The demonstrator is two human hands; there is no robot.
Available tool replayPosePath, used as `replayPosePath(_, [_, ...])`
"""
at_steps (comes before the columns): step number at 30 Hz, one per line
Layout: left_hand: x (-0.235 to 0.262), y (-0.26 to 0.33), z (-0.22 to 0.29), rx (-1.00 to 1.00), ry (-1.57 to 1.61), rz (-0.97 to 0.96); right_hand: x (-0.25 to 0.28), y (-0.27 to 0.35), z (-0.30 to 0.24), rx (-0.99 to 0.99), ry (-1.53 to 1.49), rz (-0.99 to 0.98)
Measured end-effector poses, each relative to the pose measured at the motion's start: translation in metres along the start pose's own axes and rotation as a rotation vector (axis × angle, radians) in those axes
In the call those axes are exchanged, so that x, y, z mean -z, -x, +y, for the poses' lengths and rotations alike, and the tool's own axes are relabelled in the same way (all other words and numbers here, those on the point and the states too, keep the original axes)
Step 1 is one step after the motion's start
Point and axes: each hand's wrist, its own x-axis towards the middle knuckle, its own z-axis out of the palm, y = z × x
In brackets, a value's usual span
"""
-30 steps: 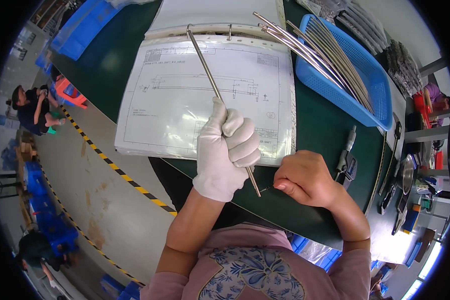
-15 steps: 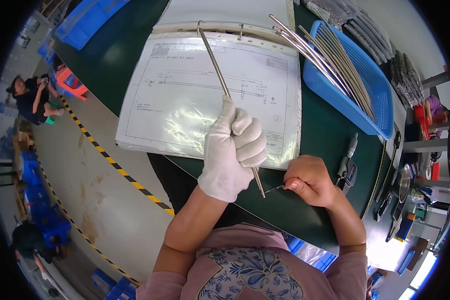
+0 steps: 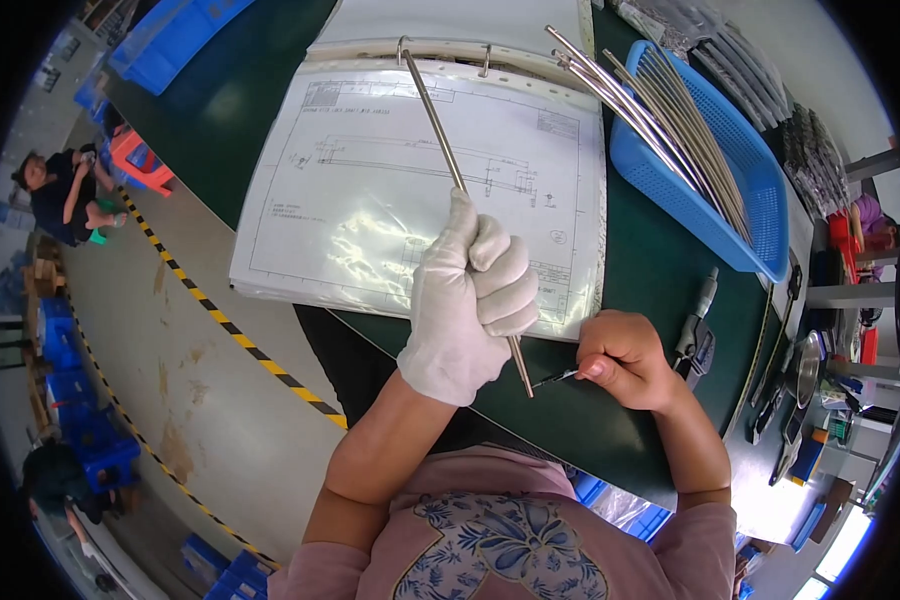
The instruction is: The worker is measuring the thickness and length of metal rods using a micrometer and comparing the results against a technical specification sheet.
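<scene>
Clasps rod in left hand, aslant over binder and past its lower edge; pinches thin tool in right hand, apart from the left, by binder's lower right corner.

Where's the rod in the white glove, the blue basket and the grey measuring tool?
Rod [image 3: 434, 128]: head view, on its upper length.
Blue basket [image 3: 680, 203]: head view, on its left wall.
Grey measuring tool [image 3: 695, 341]: head view, on its body.
</scene>
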Motion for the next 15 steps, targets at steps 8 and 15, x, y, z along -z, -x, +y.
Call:
replayPosePath(8, [0.002, 0.001, -0.001, -0.003, 0.0, -0.044, -0.001, -0.001, 0.002, 0.074, 0.002, 0.009])
replayPosePath(15, [0.003, 0.001, 0.0, -0.013, 0.017, -0.048, 0.001, -0.003, -0.005, -0.046, 0.065, -0.049])
